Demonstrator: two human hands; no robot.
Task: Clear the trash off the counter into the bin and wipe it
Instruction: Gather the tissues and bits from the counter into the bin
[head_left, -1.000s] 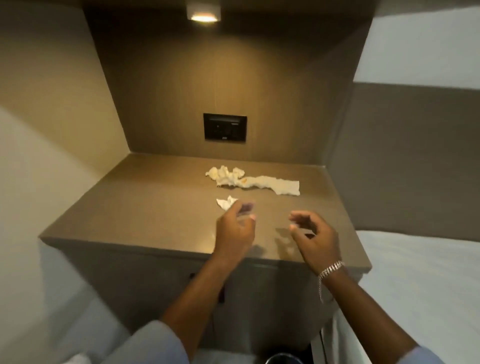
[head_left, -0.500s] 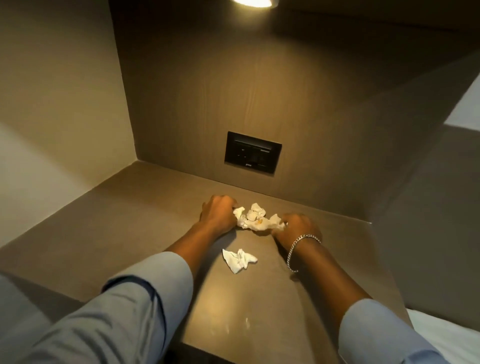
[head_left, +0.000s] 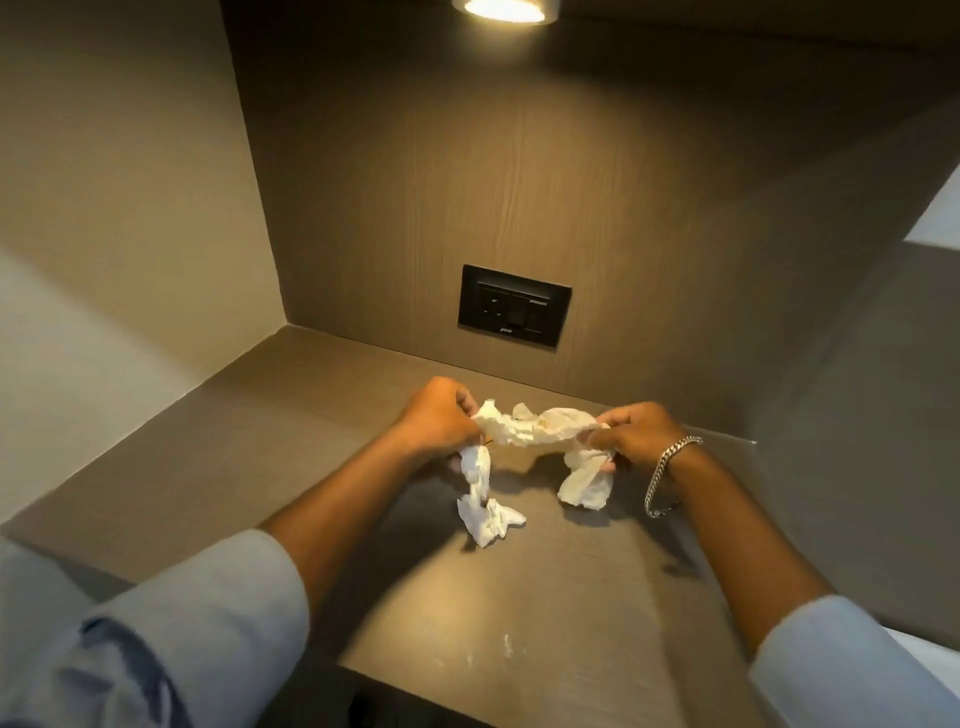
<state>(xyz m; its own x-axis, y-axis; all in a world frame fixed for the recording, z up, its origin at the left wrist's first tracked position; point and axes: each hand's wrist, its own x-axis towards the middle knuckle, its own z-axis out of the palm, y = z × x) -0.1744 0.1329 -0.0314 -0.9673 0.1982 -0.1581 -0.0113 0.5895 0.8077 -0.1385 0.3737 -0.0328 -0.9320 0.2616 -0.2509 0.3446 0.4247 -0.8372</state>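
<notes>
Crumpled white tissue (head_left: 530, 428) stretched between both hands' pinching fingers (head_left: 605, 423), smooth brown counter (head_left: 519, 597)

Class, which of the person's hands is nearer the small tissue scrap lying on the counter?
Left. The left hand is just above the scrap; the right hand is farther right.

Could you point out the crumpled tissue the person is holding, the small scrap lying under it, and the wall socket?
crumpled tissue (head_left: 530, 428): head view, middle of the stretched span.
small scrap (head_left: 488, 519): head view, its centre, on the counter.
wall socket (head_left: 513, 305): head view, middle of the black plate.
</notes>
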